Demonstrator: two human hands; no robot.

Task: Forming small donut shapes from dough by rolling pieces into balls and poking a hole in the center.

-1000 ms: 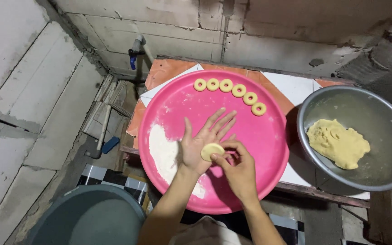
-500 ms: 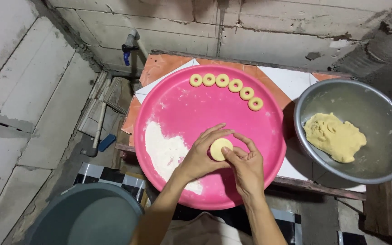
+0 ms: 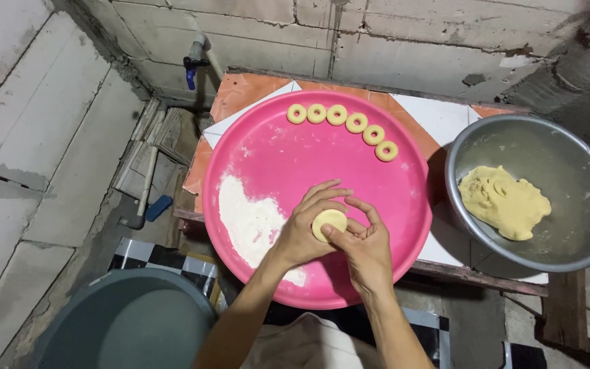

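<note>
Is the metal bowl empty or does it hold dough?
Not empty: the metal bowl holds one lump of yellow dough on its bottom.

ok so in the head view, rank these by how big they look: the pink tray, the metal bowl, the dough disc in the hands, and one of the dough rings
1. Pink tray
2. Metal bowl
3. Dough disc, held by both hands
4. Dough ring

The disc sits nearer the camera than the rings, so that last gap is unsure.
</note>
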